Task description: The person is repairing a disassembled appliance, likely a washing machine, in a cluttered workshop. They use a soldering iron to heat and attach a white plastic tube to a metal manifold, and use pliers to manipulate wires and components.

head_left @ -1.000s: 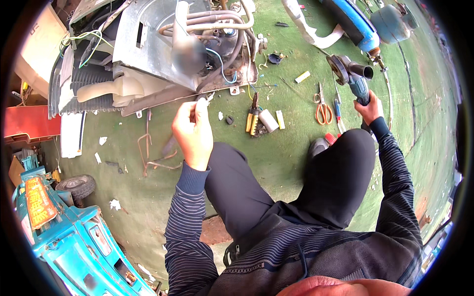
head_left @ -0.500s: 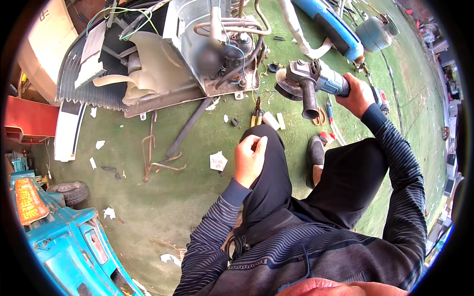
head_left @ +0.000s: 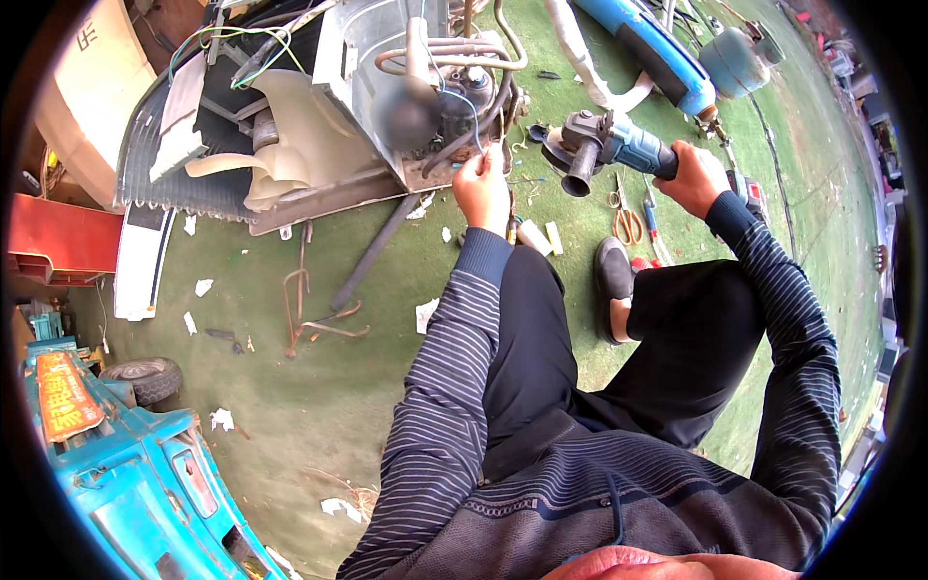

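Note:
My right hand (head_left: pixel 698 180) is wrapped round the rear grip of a blue-grey cordless angle grinder (head_left: pixel 633 145). The grinder is held above the floor, its black side handle and guarded disc end toward the left. My left hand (head_left: pixel 483 201) is closed in a pinch at the lower end of a thin blue wire (head_left: pixel 474 114). That wire hangs beside the compressor and bent copper pipes (head_left: pixel 454 53) of an opened air-conditioner outdoor unit (head_left: pixel 329 200). A cream plastic fan (head_left: pixel 309 130) lies inside the unit's frame.
Scissors (head_left: pixel 626 222) and a red-and-blue handled tool (head_left: pixel 653 230) lie near my shoe. A blue cylinder (head_left: pixel 667 58) and a smaller gas bottle (head_left: pixel 732 64) lie at far right. A turquoise machine (head_left: pixel 145 464) and a tyre (head_left: pixel 147 379) stand at left.
My left hand has moved from my knee up and forward to the blue wire by the unit. The grinder in my right hand has shifted slightly up and turned a little.

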Tool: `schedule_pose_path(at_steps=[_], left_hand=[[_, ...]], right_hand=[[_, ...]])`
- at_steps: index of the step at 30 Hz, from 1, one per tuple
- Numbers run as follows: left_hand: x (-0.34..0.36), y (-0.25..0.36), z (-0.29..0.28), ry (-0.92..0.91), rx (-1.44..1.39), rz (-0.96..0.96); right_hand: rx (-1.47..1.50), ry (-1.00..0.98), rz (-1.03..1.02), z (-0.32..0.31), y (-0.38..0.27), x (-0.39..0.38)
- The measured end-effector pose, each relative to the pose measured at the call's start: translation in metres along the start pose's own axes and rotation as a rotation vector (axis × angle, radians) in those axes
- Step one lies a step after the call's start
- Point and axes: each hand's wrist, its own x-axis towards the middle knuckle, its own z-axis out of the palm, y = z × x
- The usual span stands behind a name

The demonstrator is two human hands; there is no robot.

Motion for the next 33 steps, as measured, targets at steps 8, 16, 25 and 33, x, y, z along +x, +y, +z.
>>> schedule_pose_path(at_steps=[8, 16, 25, 33], left_hand=[[-0.054, 0.064, -0.064, 0.095, -0.065, 0.120], [-0.043, 0.089, -0.051, 0.038, -0.482, -0.400], [-0.008, 0.069, -0.038, 0.039, -1.023, -0.535], [-0.032, 0.067, -0.047, 0.136, -0.565, -0.343]], right_hand=[[0.302, -0.154, 0.044, 0.027, 0.011, 0.009], [0.208, -0.091, 0.007, 0.030, -0.011, 0.031], [0.151, -0.108, -0.053, 0.028, -0.015, 0.032], [0.236, -0.149, -0.018, 0.041, -0.006, 0.040]])
